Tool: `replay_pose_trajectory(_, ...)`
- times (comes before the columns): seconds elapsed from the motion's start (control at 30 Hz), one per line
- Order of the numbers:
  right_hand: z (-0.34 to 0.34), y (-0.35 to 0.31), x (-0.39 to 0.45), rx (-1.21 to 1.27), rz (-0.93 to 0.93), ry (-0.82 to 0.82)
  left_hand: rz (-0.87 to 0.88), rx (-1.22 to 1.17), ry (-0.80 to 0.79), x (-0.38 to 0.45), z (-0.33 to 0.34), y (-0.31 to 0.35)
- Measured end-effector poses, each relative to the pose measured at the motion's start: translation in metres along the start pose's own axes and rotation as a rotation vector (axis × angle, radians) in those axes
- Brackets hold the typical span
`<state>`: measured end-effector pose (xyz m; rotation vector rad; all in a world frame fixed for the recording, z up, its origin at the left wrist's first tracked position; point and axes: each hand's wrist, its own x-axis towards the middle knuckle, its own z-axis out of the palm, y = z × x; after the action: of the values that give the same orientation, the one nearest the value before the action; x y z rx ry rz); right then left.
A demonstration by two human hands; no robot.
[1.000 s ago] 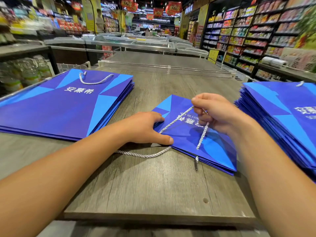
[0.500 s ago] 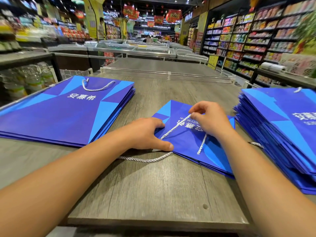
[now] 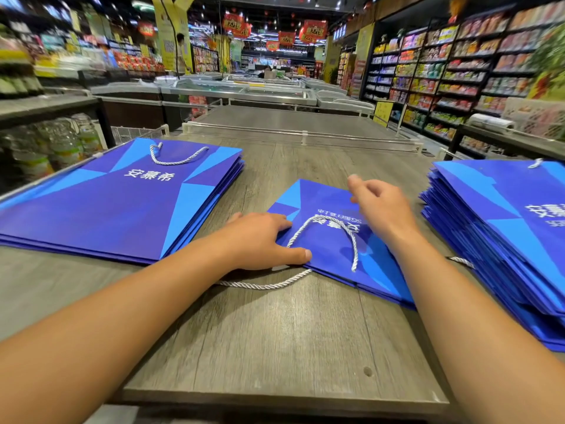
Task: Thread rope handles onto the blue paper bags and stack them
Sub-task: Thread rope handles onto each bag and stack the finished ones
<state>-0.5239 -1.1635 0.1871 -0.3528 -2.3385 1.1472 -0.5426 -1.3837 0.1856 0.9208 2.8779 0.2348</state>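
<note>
A single wide-angle view looks from the person's head, forward and down along both bare forearms onto the grey wood-grain tabletop point(image 3: 275, 338), which fills the near field at arm's reach. Its upper part faces straight down a supermarket aisle towards the glass-topped freezer chests point(image 3: 244, 90). Straight edges bow near the borders. No second view shares the scene.

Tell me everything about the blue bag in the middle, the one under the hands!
The middle bag is a flat, folded paper bag in dark blue with lighter blue triangles and white writing that faces away from the person. It lies on the grey wooden table, between two stacks. A white twisted rope handle loops across its top face. The left hand presses its near corner; the right hand is blurred above it.
</note>
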Motion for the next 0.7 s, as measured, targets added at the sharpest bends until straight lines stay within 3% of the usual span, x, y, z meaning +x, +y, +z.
replay_pose_trajectory(0.1,-0.004,0.001,0.006,-0.086,0.105,0.059,-0.062,0.060,0.058,0.007,0.004,-0.011)
replay_pose_trajectory(0.23,-0.006,0.011,0.006,-0.450,0.312,-0.177,-0.115,0.041,0.086,0.011,0.003,-0.022)
replay_pose_trajectory(0.33,-0.002,0.010,0.001,-0.426,0.337,-0.284,-0.105,-0.002,0.079,0.010,0.003,-0.023)
replay_pose_trajectory(0.43,-0.002,0.008,0.002,-0.071,0.303,-0.174,-0.108,-0.024,0.088,0.009,0.003,-0.024)
replay_pose_trajectory(0.57,-0.012,-0.001,0.002,0.583,0.446,0.092,-0.055,-0.083,0.104,0.008,0.000,-0.026)
replay_pose_trajectory(0.7,-0.012,-0.009,-0.002,0.747,0.512,0.063,-0.013,-0.049,0.177,0.012,-0.002,-0.029)
